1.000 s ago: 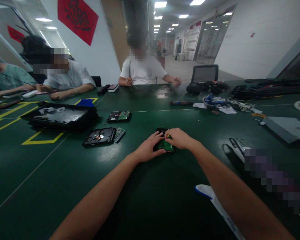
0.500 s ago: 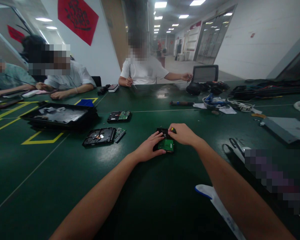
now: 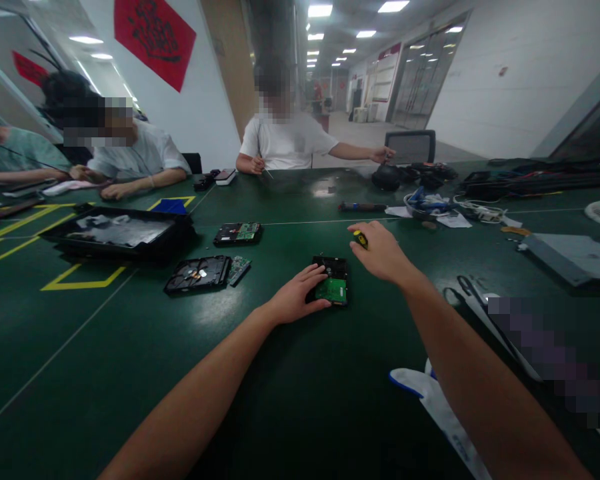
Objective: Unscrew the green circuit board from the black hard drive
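A hard drive [image 3: 336, 268] with a green circuit board lies on the table in front of me. My left hand [image 3: 297, 297] holds it at its left side, fingers over the black top and thumb along the near edge. My right hand [image 3: 380, 252] is closed round a screwdriver [image 3: 361, 239] with a yellow and black handle, raised off the drive to its upper right. The screwdriver's blade cannot be made out. To the left lie another black hard drive [image 3: 196, 275], a loose circuit board [image 3: 239, 269] and a further drive [image 3: 237, 233] behind them.
A black tray [image 3: 125, 250] stands at the left, beside yellow tape marks [image 3: 77, 285]. White gloves with blue edging [image 3: 443, 407] lie near my right forearm. Farther right is a grey metal box [image 3: 575, 257]. Across the table sits a person [image 3: 285, 143]; others sit at the left.
My right hand has lifted away from the hard drive, up and to the right, with the screwdriver still in it. My left hand has stayed on the drive.
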The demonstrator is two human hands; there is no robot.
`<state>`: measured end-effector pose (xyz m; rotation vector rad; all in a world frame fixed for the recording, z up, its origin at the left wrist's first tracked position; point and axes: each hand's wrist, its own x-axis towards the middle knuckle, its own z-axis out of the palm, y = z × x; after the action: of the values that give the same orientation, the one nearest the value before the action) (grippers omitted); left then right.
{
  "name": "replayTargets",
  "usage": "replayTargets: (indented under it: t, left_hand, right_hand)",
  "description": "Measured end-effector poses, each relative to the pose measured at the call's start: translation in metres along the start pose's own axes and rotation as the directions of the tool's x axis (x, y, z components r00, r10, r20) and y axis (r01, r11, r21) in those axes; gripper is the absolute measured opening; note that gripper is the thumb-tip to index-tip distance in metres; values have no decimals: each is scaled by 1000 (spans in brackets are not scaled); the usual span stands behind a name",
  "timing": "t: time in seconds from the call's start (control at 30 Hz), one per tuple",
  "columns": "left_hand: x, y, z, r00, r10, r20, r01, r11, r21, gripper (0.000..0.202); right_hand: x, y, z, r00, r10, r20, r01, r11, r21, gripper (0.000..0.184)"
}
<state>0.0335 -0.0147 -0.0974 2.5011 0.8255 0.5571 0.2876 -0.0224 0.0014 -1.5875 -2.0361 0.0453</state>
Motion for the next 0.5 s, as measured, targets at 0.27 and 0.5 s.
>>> replayTargets:
  t: [0.27,0.5]
  left_hand:
    - [1,0,0,999,33,-28,-31,997,67,70]
    - [3,0,-1,998,48,-44,-44,995,88,67]
  right_hand:
    - [-1,-10,-28,991,-13,-137,18,999,34,30]
    - [-3,-13,-26,985,56,-161,-43,996,84,30]
